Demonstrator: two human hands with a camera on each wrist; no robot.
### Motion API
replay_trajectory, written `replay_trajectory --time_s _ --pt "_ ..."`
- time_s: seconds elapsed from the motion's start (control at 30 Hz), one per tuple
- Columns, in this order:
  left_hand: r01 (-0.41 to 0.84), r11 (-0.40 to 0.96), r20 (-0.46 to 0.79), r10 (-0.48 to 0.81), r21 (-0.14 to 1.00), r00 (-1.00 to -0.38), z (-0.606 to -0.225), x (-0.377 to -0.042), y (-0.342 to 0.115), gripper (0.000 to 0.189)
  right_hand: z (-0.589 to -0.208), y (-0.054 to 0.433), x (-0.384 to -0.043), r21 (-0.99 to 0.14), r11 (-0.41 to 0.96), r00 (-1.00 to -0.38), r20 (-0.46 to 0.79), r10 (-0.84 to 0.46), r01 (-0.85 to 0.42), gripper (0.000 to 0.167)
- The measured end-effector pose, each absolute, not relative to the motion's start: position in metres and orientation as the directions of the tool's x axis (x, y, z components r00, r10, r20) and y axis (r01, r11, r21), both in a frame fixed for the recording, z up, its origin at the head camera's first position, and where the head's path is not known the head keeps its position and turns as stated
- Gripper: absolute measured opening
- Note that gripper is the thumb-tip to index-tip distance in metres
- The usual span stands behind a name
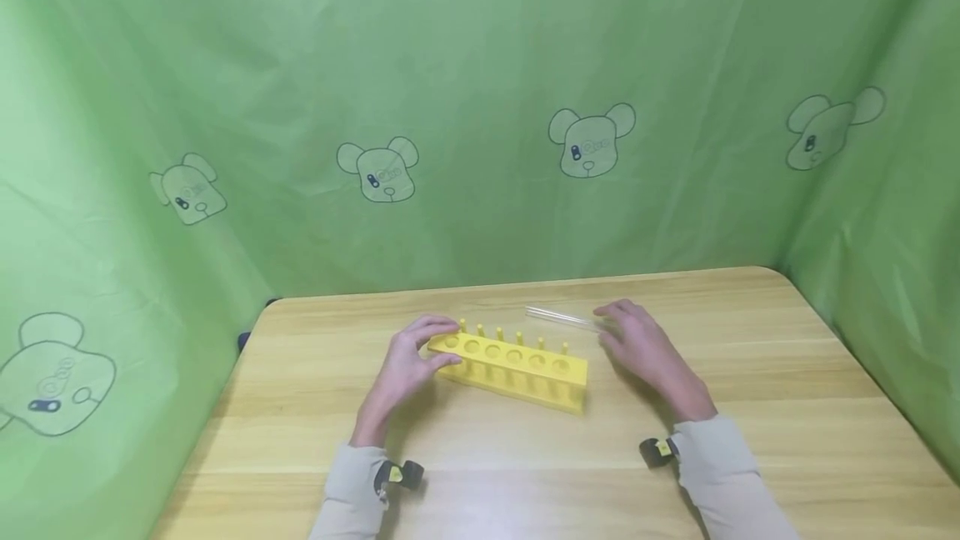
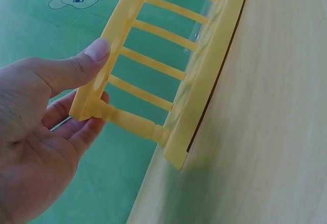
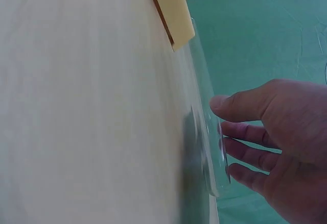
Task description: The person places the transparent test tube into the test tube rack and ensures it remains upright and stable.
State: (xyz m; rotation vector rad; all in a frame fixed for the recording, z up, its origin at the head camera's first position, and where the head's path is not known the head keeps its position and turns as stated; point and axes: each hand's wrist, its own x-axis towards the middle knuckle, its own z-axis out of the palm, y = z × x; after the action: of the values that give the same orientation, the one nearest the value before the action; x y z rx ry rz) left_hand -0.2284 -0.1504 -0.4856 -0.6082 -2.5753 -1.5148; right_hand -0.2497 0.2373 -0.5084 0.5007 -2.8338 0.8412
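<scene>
A yellow test tube rack (image 1: 512, 354) with one row of round holes and a row of pegs stands upright on the table. My left hand (image 1: 402, 367) grips its left end, thumb on the near side of the top plate (image 2: 100, 81) and fingers behind it. Beyond the rack, to the right, lies a clear test tube (image 1: 558, 318). My right hand (image 1: 643, 344) is at the tube's right end. In the right wrist view, the thumb and fairly straight fingers are spread, with the fingertips right at the edge of the clear tube (image 3: 203, 89).
The light wooden table (image 1: 750, 332) has a rounded far right corner. Green curtains (image 1: 480, 40) printed with bear heads hang behind it and on both sides. Small dark wrist cameras (image 1: 658, 452) sit at both cuffs.
</scene>
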Motion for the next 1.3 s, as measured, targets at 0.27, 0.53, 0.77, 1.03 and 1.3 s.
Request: replay_trajectory --time_s 0.27,0.53,0.77,1.03,1.3 --pt "0.392 0.441 0.285 0.29 0.807 -0.913 -0.484 -0.228 -0.151 0.047 -0.509 0.234 -0.253 -0.489 0.795 -0.932 0.221 -0.286 -0.36 0.039" --pt "0.396 0.448 0.289 0.29 0.801 -0.912 -0.486 -0.229 -0.152 0.046 -0.506 0.237 -0.256 -0.457 0.806 -0.926 0.217 -0.31 -0.377 0.037" --pt "0.384 0.454 0.273 0.292 0.804 -0.917 -0.486 -0.229 -0.151 0.046 -0.498 0.239 -0.259 -0.457 0.809 -0.929 0.195 -0.315 -0.371 0.035" --pt "0.378 0.455 0.267 0.29 0.807 -0.919 -0.488 -0.231 -0.151 0.047 -0.505 0.239 -0.267 -0.419 0.816 -0.917 0.191 -0.349 -0.398 0.033" --pt "0.385 0.472 0.27 0.294 0.793 -0.917 -0.488 -0.231 -0.152 0.048 -0.506 0.236 -0.269 -0.395 0.821 -0.911 0.198 -0.363 -0.413 0.034"
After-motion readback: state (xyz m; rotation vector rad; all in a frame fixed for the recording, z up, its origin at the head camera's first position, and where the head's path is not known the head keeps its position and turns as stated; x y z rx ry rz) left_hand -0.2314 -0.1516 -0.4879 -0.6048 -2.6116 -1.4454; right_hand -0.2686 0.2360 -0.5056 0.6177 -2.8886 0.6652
